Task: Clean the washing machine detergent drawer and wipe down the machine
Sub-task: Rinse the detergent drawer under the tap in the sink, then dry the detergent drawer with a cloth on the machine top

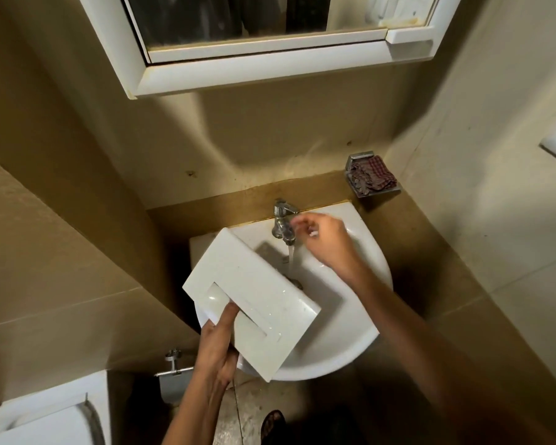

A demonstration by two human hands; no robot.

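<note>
Left hand [219,342]: I am gripping the drawer [254,297] at its near corner, thumb lying in the recessed handle, the other fingers wrapping round the panel's edge underneath. I am holding the drawer tilted over the left half of the sink [360,316], white front panel facing up at me. Droplets are sitting on the panel.

Right hand [325,242]: I am reaching over the basin to the tap [284,220]. The fingertips are right at the spout, but they are blurred, so I cannot tell whether they are gripping it or only touching it.

Water [292,258] is running from the tap in a thin stream and falling into the basin just right of the drawer; the stream is not hitting the panel.

A checked cloth [371,176] is lying crumpled in the metal dish [395,189] in the corner behind the sink. The mirror cabinet [270,69] is hanging on the wall above the tap.
</note>
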